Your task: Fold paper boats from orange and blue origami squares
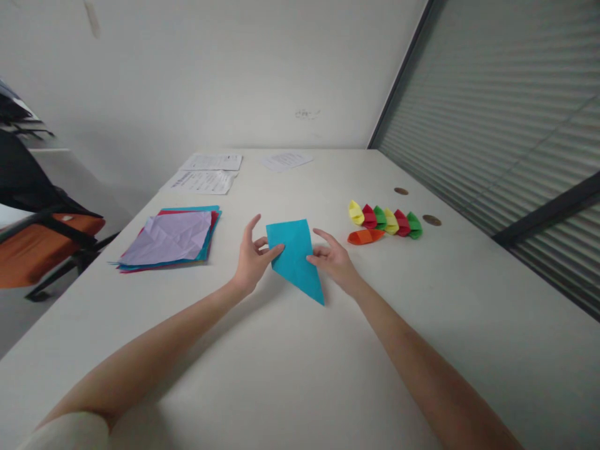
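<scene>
A folded teal paper (295,256) is held up just above the white table (290,375), its point toward me. My left hand (252,257) pinches its left edge with thumb and fingers, the index finger raised. My right hand (334,259) grips the right edge, fingers behind the paper. A stack of coloured paper sheets (171,239) with a crumpled lilac sheet on top lies to the left of my left hand.
A row of folded paper pieces in yellow, red and green (385,220), with an orange folded piece (365,236) in front, lies to the right. Printed sheets (206,175) lie at the far edge. An orange chair (37,250) stands left of the table. Window blinds (506,112) run along the right.
</scene>
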A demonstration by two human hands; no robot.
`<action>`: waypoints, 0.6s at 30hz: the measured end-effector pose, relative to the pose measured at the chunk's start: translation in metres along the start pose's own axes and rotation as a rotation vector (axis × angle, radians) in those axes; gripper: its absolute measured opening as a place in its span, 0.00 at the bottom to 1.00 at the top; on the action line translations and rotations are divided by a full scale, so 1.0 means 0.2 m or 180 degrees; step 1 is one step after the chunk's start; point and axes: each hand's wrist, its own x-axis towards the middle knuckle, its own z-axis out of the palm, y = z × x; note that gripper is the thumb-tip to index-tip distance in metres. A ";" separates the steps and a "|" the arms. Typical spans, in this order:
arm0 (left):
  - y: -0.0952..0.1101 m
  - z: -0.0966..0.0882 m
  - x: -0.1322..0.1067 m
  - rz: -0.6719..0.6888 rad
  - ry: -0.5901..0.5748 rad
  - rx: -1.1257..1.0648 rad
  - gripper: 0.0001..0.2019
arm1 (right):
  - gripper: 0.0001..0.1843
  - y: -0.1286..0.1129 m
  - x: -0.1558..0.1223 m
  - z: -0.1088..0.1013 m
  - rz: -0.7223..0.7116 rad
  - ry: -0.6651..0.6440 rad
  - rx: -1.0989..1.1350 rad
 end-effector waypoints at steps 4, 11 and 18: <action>-0.10 -0.04 0.02 -0.0135 -0.0517 0.0794 0.32 | 0.50 0.01 -0.01 -0.02 0.0485 0.0001 -0.0070; -0.21 -0.10 0.02 0.0766 -0.1019 0.3311 0.11 | 0.38 0.04 -0.03 -0.02 0.0396 -0.0178 -0.0757; -0.24 -0.12 0.00 0.1320 -0.1224 0.3712 0.12 | 0.19 0.01 0.02 -0.19 -0.0850 0.0737 -0.2723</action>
